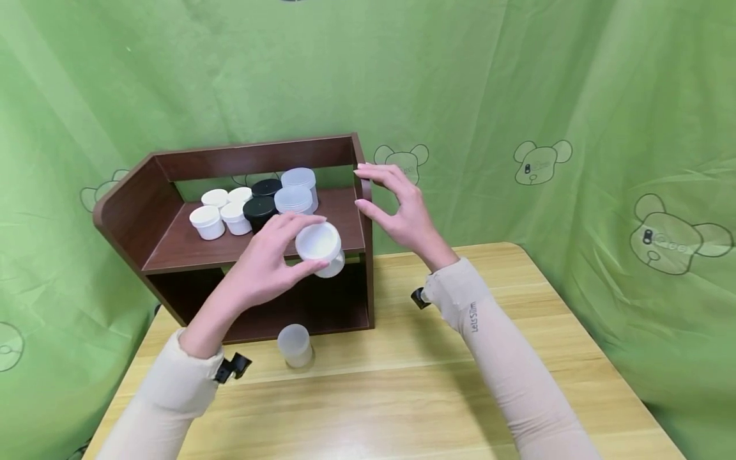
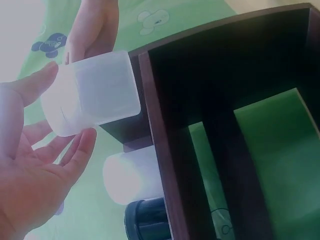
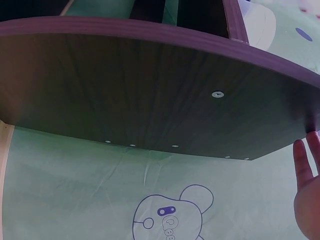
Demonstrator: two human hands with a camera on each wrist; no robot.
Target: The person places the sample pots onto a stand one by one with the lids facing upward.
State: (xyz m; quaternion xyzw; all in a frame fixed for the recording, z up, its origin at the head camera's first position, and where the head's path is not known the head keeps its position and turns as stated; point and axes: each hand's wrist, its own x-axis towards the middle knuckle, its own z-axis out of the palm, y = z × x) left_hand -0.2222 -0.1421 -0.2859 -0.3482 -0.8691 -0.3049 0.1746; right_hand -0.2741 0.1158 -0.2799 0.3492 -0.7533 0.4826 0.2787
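My left hand (image 1: 261, 265) grips a translucent white jar (image 1: 319, 241) by its lid, fingers above and thumb below. The jar is tilted in front of the upper board of a dark brown two-tier shelf (image 1: 339, 217). In the left wrist view the clear body of this jar (image 2: 105, 90) points toward the shelf. My right hand (image 1: 405, 214) is at the shelf's right side panel (image 3: 150, 90), with fingertips and thumb touching its edge and nothing held. Two frosted jars (image 1: 294, 199) stand on the upper board behind the held jar.
Left of the frosted jars, two black-lidded jars (image 1: 260, 207) and several small white jars (image 1: 208, 222) stand on the upper board. Another frosted jar (image 1: 295, 346) stands on the wooden table (image 1: 402, 396) before the shelf. A green curtain (image 1: 460, 83) hangs behind.
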